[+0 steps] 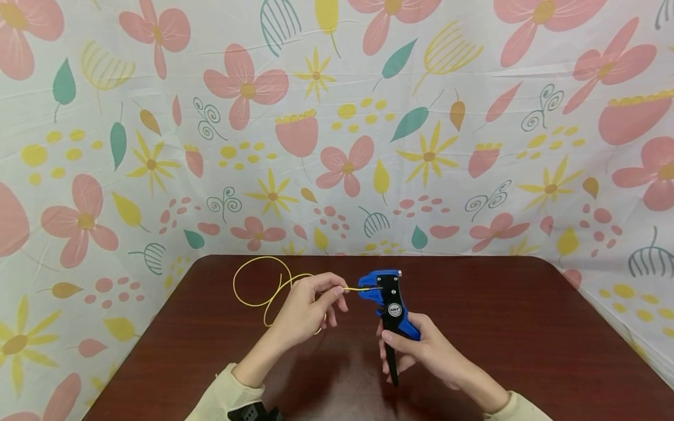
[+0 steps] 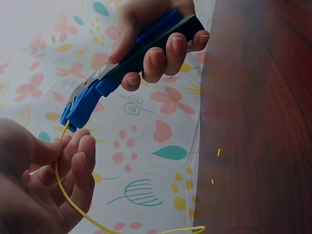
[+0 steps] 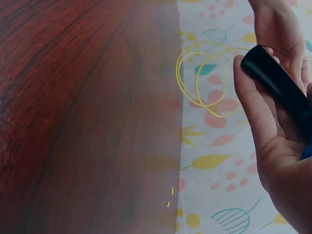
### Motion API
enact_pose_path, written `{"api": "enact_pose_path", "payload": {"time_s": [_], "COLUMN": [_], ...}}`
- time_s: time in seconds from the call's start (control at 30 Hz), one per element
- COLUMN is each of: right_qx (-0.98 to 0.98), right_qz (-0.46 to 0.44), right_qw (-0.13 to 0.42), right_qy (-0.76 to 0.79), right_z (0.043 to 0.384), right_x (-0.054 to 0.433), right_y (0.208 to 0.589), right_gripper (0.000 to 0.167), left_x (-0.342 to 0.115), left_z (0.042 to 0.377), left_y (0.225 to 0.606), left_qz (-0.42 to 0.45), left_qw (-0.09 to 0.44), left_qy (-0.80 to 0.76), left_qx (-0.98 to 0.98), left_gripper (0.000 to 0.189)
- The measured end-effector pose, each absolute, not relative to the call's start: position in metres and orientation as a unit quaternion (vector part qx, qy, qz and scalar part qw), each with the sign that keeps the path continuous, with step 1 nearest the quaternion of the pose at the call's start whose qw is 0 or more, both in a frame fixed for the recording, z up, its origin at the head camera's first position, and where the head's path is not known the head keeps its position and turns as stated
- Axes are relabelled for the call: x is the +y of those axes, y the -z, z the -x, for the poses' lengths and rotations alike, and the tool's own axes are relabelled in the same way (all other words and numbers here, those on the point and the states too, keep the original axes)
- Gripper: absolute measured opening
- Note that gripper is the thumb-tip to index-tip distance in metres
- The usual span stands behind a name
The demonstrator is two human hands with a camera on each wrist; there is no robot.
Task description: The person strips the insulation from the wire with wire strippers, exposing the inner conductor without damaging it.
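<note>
A thin yellow wire (image 1: 356, 289) is pinched between the thumb and fingers of the left hand (image 1: 307, 308). Its end is put into the blue mouth of a hand tool (image 1: 394, 313), but whether it is bitten there cannot be told. Behind the left hand, the rest of the wire is bent into big, loose loops. Whether the table is touched by them cannot be told.

The tool is gripped by the right hand (image 1: 425, 346), with the fingers wrapped around its handles. It is held up over the table, just to the right of the left hand, and its mouth is turned toward that hand. It is made in blue and black, and small shiny screws and a round, pale badge with letters are seen on its side.

The table (image 1: 500, 310) is dark red-brown, smooth and a bit shiny, with streaks like wood and round back corners. Two tiny yellow bits (image 2: 219, 152) are seen lying on it, near each other. Behind the table, a white cloth (image 1: 337, 76) is hung, with soft folds. It is covered with pink flowers, yellow flowers, green leaves and curly shapes. Pale sleeves (image 1: 223, 389) are worn, and a black thing (image 1: 247, 411) is strapped near the left wrist
</note>
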State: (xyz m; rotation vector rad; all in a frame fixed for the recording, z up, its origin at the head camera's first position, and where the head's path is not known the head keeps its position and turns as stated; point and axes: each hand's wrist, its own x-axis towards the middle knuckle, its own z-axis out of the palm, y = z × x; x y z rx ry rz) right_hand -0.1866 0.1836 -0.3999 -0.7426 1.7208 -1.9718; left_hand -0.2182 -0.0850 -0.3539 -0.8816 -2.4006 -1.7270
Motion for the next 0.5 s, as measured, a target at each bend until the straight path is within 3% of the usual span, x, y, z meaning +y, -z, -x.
{"api": "enact_pose_path", "payload": {"time_s": [0.5], "right_qx": [0.611], "right_qz": [0.278], "right_qw": [0.209], "right_qy": [0.711], "right_z": [0.1859], "right_x": [0.1815], "right_y": [0.4013], "right_gripper": [0.022], "left_x": [-0.0858], "left_z": [0.2191], "left_y": [0.354], "left_qz": [0.283], "left_qw": [0.027], "left_qy": [0.558], "left_qx": [-0.78], "left_gripper": [0.013]}}
